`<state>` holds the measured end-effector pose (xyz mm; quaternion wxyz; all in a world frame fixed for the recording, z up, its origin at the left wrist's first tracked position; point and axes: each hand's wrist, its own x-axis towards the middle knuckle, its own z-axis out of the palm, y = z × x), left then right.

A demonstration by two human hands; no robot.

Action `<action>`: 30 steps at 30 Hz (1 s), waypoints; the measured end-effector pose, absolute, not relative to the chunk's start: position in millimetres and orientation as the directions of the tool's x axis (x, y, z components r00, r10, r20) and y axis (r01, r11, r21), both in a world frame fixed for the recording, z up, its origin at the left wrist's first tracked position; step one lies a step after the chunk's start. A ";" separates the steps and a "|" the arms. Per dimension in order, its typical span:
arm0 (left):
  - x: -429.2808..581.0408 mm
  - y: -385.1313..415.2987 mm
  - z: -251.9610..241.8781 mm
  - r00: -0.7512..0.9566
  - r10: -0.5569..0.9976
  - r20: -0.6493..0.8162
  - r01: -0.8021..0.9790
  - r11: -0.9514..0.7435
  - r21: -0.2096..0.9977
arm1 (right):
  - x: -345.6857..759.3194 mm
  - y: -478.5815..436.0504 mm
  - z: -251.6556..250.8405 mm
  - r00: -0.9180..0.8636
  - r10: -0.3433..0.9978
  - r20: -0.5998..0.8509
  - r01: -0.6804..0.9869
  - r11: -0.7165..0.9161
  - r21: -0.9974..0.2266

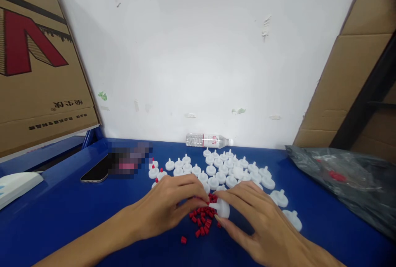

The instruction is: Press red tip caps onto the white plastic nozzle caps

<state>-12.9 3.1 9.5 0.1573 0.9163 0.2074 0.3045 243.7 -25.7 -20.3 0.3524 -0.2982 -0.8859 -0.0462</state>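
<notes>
Above the worktop [62, 201], the right hand [260, 217] grips a lid [224, 208] sideways, apparently to face the cap [208, 204] the left hand [168, 205] pinches.

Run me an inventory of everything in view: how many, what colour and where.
Flat table: one, blue, below everything
Flat wall: one, white, behind
Round plastic lids with spouts: dozens, white, mid-table
Red-tipped round lids: at least four, white and red, left of those
Small plastic caps: many, red, front of the lids
Plastic bottle: one, clear, lying by the wall
Flat phone: one, black, left, beside a pixelated patch
Crumpled plastic bag: one, dark grey, right
Printed cardboard box: one, brown, upper left
Plain cardboard: count unclear, brown, right
Plastic object: one, white, left edge
Left hand: one, at the held lid's spout
Right hand: one, holding that lid
</notes>
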 end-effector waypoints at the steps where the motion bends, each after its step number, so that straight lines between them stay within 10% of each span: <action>1: -12.2 3.2 7.5 0.731 0.473 0.491 0.280 -0.865 0.415 | 243.7 -25.9 -20.1 -0.574 0.496 0.652 0.561 0.818 -0.128; 30: -8.9 10.9 -10.6 0.659 0.524 0.540 0.271 -0.835 0.479 | 245.0 -24.3 -21.1 -0.565 0.448 0.693 0.592 0.805 -0.038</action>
